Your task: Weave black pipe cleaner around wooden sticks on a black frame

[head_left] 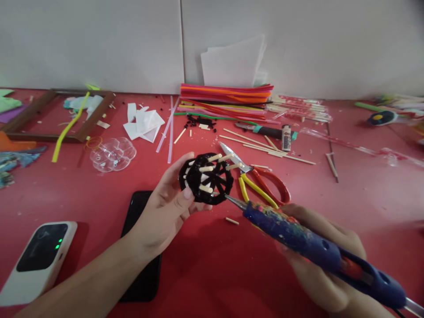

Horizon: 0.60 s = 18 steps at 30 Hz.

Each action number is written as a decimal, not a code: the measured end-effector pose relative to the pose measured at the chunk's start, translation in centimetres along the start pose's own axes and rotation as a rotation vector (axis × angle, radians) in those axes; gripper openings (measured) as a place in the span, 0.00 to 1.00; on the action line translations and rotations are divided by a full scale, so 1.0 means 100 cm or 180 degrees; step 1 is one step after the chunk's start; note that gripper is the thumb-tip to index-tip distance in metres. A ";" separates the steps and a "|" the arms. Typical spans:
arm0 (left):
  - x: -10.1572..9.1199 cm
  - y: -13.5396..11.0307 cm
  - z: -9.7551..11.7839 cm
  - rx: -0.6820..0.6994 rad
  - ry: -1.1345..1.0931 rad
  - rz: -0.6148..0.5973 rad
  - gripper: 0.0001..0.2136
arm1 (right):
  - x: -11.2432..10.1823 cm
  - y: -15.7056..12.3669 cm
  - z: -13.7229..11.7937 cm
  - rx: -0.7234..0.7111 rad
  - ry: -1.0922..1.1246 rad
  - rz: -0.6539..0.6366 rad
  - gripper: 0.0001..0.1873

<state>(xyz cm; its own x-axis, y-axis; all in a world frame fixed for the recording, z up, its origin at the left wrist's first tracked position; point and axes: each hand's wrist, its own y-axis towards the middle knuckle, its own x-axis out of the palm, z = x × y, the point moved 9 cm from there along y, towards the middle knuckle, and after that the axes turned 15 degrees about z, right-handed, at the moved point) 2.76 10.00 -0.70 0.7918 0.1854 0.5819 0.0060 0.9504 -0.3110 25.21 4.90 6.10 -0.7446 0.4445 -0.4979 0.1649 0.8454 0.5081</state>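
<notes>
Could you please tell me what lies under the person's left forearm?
A black, phone-like device lies there on the red table. Its far and near ends show, but the left forearm covers its middle.

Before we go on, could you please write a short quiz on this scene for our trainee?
1. Multiple choice: what does the right hand hold?
a) A black-and-green utility knife
b) A stained blue glue gun with a metal nozzle
c) A pair of pliers with red and yellow handles

2. True or false: the left hand holds a round, fuzzy black openwork piece with pale wooden pegs sticking out.

3. Fill in the blank: the white plastic box-shaped device with a dark glossy panel shows small ____ lights.

Key: 1. b; 2. True; 3. green.
</notes>
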 end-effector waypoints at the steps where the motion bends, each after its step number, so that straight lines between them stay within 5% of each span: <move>1: 0.000 0.000 0.000 0.0002 0.0008 -0.0015 0.18 | 0.001 -0.001 0.000 0.0023 0.0010 0.0011 0.04; 12: -0.001 0.002 0.001 0.0022 0.0097 0.0055 0.22 | 0.003 0.003 -0.004 -0.0094 0.0127 -0.0060 0.01; 18: -0.007 0.004 0.014 0.0534 0.0308 0.0246 0.23 | 0.008 0.006 -0.009 -0.0641 0.0099 -0.0309 0.06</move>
<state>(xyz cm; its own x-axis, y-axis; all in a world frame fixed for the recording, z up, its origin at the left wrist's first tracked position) 1.36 10.57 -0.23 0.8410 0.2422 0.4838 -0.1523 0.9640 -0.2178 24.10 5.52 6.68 -0.7709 0.3518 -0.5310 -0.0387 0.8062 0.5904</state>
